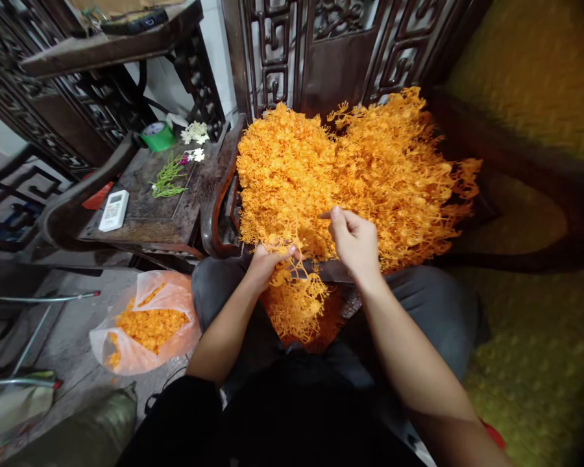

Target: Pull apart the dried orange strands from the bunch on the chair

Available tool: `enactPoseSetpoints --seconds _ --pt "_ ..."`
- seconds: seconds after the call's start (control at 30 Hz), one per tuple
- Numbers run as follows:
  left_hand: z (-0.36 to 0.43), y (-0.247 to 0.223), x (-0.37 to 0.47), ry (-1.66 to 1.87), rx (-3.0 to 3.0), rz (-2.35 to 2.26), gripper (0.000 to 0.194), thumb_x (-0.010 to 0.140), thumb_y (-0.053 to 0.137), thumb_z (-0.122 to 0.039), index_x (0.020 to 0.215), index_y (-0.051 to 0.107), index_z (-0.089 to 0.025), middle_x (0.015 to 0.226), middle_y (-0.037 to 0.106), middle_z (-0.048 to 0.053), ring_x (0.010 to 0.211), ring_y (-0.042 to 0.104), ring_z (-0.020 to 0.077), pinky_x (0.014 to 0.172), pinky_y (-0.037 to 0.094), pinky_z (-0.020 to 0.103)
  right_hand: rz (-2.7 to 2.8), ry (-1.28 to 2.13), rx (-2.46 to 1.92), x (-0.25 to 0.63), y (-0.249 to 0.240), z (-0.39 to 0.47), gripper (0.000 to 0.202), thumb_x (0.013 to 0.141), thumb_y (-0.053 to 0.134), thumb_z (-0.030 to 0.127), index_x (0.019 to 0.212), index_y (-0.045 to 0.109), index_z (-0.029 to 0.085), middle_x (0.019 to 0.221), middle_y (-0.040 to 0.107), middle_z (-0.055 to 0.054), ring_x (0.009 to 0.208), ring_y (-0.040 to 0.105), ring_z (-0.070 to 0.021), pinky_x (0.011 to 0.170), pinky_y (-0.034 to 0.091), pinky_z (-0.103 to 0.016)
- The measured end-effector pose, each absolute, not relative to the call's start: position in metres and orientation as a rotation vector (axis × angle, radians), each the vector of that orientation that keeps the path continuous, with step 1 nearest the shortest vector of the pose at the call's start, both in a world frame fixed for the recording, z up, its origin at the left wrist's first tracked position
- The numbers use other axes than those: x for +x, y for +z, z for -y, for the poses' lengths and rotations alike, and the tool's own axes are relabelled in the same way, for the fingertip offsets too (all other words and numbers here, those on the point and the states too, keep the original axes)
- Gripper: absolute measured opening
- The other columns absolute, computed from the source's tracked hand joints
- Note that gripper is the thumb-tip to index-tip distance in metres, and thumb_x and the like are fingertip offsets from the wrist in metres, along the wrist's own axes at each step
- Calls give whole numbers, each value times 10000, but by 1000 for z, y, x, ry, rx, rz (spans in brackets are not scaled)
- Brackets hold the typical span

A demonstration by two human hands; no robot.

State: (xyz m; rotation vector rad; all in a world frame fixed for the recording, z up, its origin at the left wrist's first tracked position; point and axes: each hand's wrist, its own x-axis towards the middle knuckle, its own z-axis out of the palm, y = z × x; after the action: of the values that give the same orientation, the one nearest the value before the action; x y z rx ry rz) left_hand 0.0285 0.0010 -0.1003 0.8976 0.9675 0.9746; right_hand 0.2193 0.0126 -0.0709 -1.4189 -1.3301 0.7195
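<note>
A big heap of orange plastic flower stems [370, 175] covers the seat of a dark carved wooden chair. My left hand [267, 263] is closed on an orange stem bunch [299, 305], which hangs down over the seat's front edge between my knees. To the right, my right hand [355, 240] is raised over the near side of the heap, its fingers bent together and the index finger pointing left. Whether anything small is between those fingers is hidden.
On a wooden side table [146, 214] at the left lie a white remote [114, 210], green tape [158, 136], green stems [168, 178] and white flowers [194, 133]. A plastic bag [170, 285] with orange pieces rests on the floor. Metal tubes [34, 337] lie farther left.
</note>
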Motion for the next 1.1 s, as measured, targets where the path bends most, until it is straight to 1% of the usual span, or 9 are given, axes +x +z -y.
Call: enactPoseSetpoints --seconds 0.07,0.2,0.4,0.47,0.6,0.7,0.8,0.97,1.1 --pt "-3 -98 28 1032 938 -1001 366 661 881 -476 652 731 -142 695 723 59 623 612 135 639 490 258 1475 897 -1402 224 -67 -10 558 944 546 681 777 740 185 555 504 14 527 419 -133 535 292 -289" --pt "-3 -98 32 1072 1017 -1008 325 649 888 -454 688 750 -163 731 750 55 809 693 210 750 511 287 1713 1086 -1289 215 -71 -5 445 927 620 591 751 730 197 712 692 -12 616 547 -146 594 380 -288" --pt "0 -102 31 830 843 -812 476 735 727 -569 857 788 -113 782 782 121 537 579 148 499 367 258 1540 643 -1496 198 -82 -4 340 962 587 467 744 626 209 623 598 -7 559 493 -144 595 360 -310" --pt "0 -101 30 850 799 -784 480 732 699 -564 869 786 -112 784 780 120 513 544 136 482 338 255 1536 598 -1504 198 -80 -2 316 971 576 443 772 641 206 652 621 -17 582 525 -154 627 387 -322" --pt "-1 -96 34 1001 800 -940 296 719 732 -427 775 763 -138 709 741 69 595 580 153 536 385 257 1472 784 -1323 200 -69 6 251 971 588 412 997 717 199 895 745 -55 782 662 -195 740 484 -339" --pt "-2 -95 37 1079 774 -1036 175 678 762 -327 705 715 -160 671 691 12 600 564 130 569 405 248 1525 995 -1145 199 -62 11 264 962 619 448 1018 740 221 978 769 -44 890 703 -207 819 521 -350" --pt "0 -96 39 1140 724 -1020 179 654 785 -305 714 694 -164 669 667 -19 604 568 117 610 439 245 1583 926 -1181 198 -63 11 260 888 730 469 949 739 216 974 776 -44 897 710 -217 837 516 -359" --pt "7 -98 39 1087 785 -935 378 684 842 -477 803 738 -133 758 719 30 691 637 153 721 506 286 1481 697 -1304 196 -75 5 268 850 786 441 837 670 200 770 723 -19 695 651 -179 696 473 -323" --pt "10 -95 39 1008 1023 -930 349 630 927 -357 820 754 -121 793 731 27 729 632 135 745 492 265 1430 692 -1318 191 -80 6 267 880 748 441 811 664 197 774 722 -22 703 640 -172 699 465 -322"
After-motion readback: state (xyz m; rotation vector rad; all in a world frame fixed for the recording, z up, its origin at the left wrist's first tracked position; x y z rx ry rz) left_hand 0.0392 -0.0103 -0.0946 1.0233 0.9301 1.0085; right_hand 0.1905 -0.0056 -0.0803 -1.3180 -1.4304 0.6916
